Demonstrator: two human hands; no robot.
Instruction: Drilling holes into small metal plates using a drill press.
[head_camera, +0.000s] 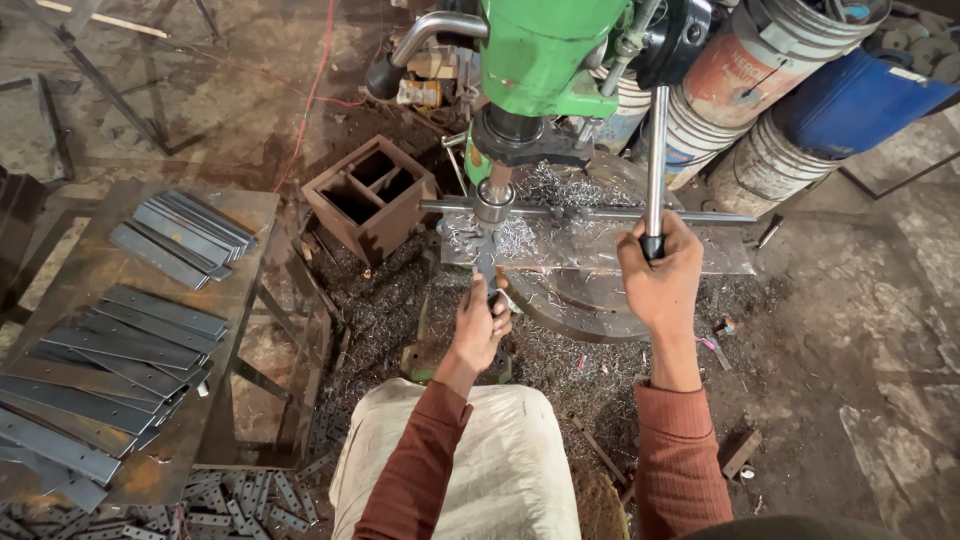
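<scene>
Steel strip (487, 262), flat, narrow and grey, lies on the drill table (720, 262) with its near end pinched in the left hand (478, 325); the fingers (497, 312) curl shut around that end, and the strip runs away from them to pass directly under the chuck (494, 203). The right hand (660, 283) is wrapped tight on the black knob of the feed lever (656, 160), a smooth polished rod that stands nearly upright from the green drill press (545, 50). Both sleeves are rust-red knit. Bright curled swarf (545, 185) heaps on the scratched plate around the chuck, and darker shavings carpet the floor below. A long thin bar (600, 213) crosses the table just behind the chuck. To the left, a rusty bench (250, 215) carries stacks of similar flat strips (130, 350). A brown metal box (370, 195) with open compartments sits between bench and press, and worn plastic buckets (760, 60) crowd behind.
</scene>
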